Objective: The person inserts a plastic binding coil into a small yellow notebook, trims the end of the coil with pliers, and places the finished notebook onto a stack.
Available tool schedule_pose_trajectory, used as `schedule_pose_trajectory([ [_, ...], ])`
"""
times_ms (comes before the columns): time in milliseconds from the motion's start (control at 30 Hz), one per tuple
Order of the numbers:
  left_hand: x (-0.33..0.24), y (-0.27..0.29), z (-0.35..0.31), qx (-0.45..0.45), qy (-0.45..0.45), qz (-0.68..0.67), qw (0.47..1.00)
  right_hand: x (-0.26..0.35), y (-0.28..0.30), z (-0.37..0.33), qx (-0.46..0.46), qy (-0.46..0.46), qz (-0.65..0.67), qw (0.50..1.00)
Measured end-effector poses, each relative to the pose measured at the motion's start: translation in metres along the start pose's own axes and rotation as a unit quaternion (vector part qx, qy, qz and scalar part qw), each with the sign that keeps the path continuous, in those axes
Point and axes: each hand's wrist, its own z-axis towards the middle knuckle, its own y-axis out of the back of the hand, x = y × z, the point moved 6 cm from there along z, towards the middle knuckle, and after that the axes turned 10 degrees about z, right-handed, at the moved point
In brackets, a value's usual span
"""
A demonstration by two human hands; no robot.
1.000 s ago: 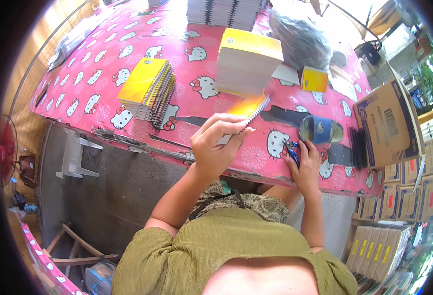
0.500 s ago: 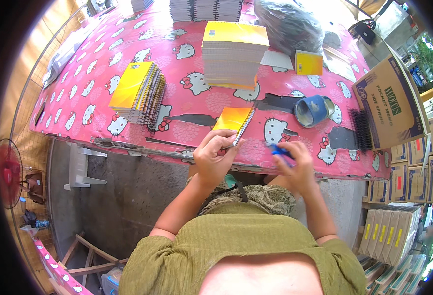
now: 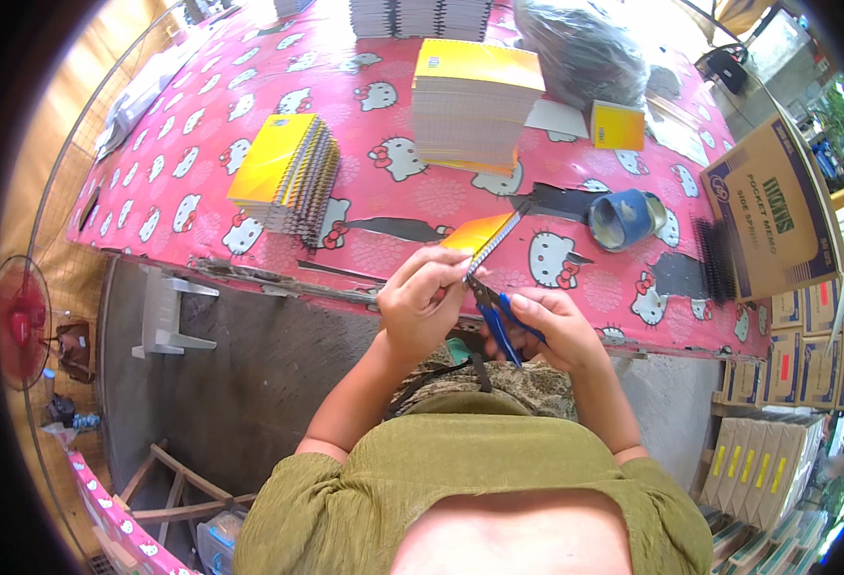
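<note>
My left hand (image 3: 424, 295) pinches the near end of a small yellow-orange spiral notebook (image 3: 482, 233) at the table's front edge. The notebook's wire binding runs along its right side. My right hand (image 3: 558, 329) is closed on blue-handled pliers (image 3: 498, 328), their dark jaws at the near end of the binding, close to my left fingertips. Whether the jaws have the wire between them is too small to tell. To the left stands a pile of spiral-bound yellow notebooks (image 3: 283, 163). Beyond the held notebook rises a tall stack of yellow-covered pads (image 3: 477, 115).
A blue round container (image 3: 621, 218) lies right of the notebook. Black spiral coils (image 3: 716, 259) stand against a cardboard box (image 3: 774, 211) at the table's right end. Farther back are a grey plastic bag (image 3: 585, 53), another yellow notebook (image 3: 618, 126) and more bound stacks (image 3: 420, 17).
My right hand has brought the pliers left to the near end of the notebook's binding. My left hand still holds the notebook, and the whole view has shifted slightly.
</note>
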Motion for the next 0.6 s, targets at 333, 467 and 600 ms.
schedule_pose_trajectory([
  [333,0.168,0.199,0.054,-0.346,0.390,0.054,0.852,0.036,0.069,-0.058,-0.312,0.288,-0.714,0.556],
  [467,0.195,0.194,0.030,-0.360,0.322,0.075,0.873,0.051,0.056,-0.057,-0.322,0.318,-0.658,0.602],
  [600,0.191,0.182,0.027,-0.317,0.295,0.111,0.894,0.101,0.042,-0.023,-0.260,0.397,-0.543,0.693],
])
